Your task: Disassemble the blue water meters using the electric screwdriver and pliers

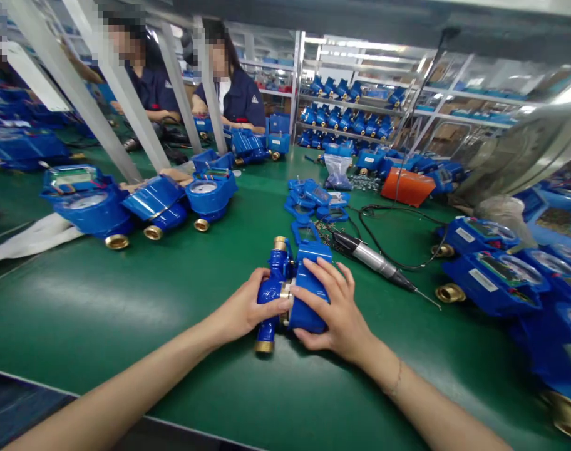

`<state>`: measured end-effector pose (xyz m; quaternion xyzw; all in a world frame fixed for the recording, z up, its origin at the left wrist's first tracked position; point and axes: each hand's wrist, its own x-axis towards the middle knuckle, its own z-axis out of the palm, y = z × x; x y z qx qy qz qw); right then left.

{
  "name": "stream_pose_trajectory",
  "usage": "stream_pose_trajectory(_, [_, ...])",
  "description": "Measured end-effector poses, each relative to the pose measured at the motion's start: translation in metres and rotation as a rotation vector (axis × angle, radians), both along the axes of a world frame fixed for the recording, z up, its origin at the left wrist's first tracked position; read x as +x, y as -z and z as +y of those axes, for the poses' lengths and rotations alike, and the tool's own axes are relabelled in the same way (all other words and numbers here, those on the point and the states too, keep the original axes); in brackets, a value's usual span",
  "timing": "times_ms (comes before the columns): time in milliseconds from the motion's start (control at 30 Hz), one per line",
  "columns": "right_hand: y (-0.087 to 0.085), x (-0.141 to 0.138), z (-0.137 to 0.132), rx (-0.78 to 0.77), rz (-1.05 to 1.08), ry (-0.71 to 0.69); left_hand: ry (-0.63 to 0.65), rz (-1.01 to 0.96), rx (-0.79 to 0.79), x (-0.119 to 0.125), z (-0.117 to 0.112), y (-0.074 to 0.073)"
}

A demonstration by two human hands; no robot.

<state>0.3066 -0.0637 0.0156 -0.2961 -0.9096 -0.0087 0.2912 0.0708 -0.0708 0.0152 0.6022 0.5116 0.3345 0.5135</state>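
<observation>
A blue water meter [270, 291] with brass threaded ends lies on its side on the green bench in front of me. My left hand [255, 302] grips its pipe body, thumb across the joint by the pale ring. Around the blue plastic housing [308, 307] on the meter's right side, the fingers of my right hand [335, 307] are wrapped. Its dial face is hidden from me. Just beyond it lie several blue plastic cover frames [304, 207] and small scattered screws [325, 232]. An electric screwdriver [374, 258] rests to the right, its bit pointing toward me.
Several blue meters stand at the left [91, 210] and more crowd the right edge [494, 282]. An orange box [407, 186] and a bag of small parts [338, 170] sit farther back. Metal posts [121, 81] rise at left. Co-workers sit across the bench; a black cable [367, 228] loops behind the screwdriver.
</observation>
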Motion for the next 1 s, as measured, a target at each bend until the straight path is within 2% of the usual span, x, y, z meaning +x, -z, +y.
stream_pose_trajectory(100, [-0.001,0.014,0.007,-0.049,0.015,-0.043,-0.005,-0.058,-0.091,0.003,-0.003,-0.008])
stream_pose_trajectory(167, [-0.003,0.019,0.009,-0.077,0.017,-0.07,-0.033,-0.064,-0.143,0.001,0.002,-0.016])
stream_pose_trajectory(267, [-0.002,0.022,0.013,-0.099,0.032,-0.117,-0.135,-0.045,-0.181,-0.003,0.02,-0.026])
stream_pose_trajectory(367, [0.001,0.027,0.022,-0.129,0.04,-0.173,-0.195,-0.06,-0.194,0.002,0.041,-0.029])
stream_pose_trajectory(500, [0.003,0.04,0.032,-0.142,0.027,-0.236,-0.197,-0.177,-0.217,0.017,0.058,-0.023])
stream_pose_trajectory(633, [0.002,0.045,0.03,-0.137,0.045,-0.221,-0.181,-0.371,-0.266,0.024,0.059,-0.013])
stream_pose_trajectory(1000, [0.008,0.033,0.004,-0.247,0.148,-0.203,-0.234,-0.623,-0.447,-0.012,0.038,0.005])
